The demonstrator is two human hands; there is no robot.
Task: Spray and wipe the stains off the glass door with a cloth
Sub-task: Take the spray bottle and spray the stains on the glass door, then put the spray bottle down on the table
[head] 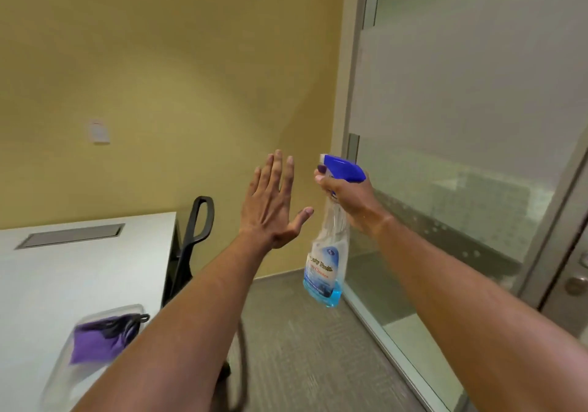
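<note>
My right hand grips the neck of a clear spray bottle with a blue trigger head and a little blue liquid at the bottom. The nozzle points left, toward the yellow wall. My left hand is raised beside the bottle with flat, straight fingers and holds nothing. A purple cloth lies in a clear plastic tray on the white table at lower left. The glass door, with a frosted band, stands to the right of both hands.
A white table with a grey cable hatch fills the lower left. A black chair stands at its right edge. A metal door frame and a round knob are at far right. Grey carpet lies below.
</note>
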